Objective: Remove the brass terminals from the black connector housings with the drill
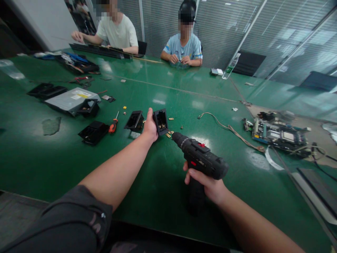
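Note:
My left hand [151, 125] grips a small black plastic housing [161, 122], tilted so its hollow inside faces right, with brass-coloured bits in it. Wrapped round the handle of a black cordless drill [201, 154] is my right hand [204, 181]. The drill's chuck points at the housing's lower edge; whether the bit touches it I cannot tell. Small brass plates [168, 135] lie on the table just under the housing. Left of my left hand stands another black housing [133, 120]. An orange-handled screwdriver [113, 125] lies farther left, beside a black plastic part [94, 132].
On the green table [147, 182], a silver metal box [72, 99] lies left, among more black housings [89, 107]. A circuit board [283, 135] and a cable [229, 128] lie right. A bottle [231, 66] stands at the far edge, where two people sit.

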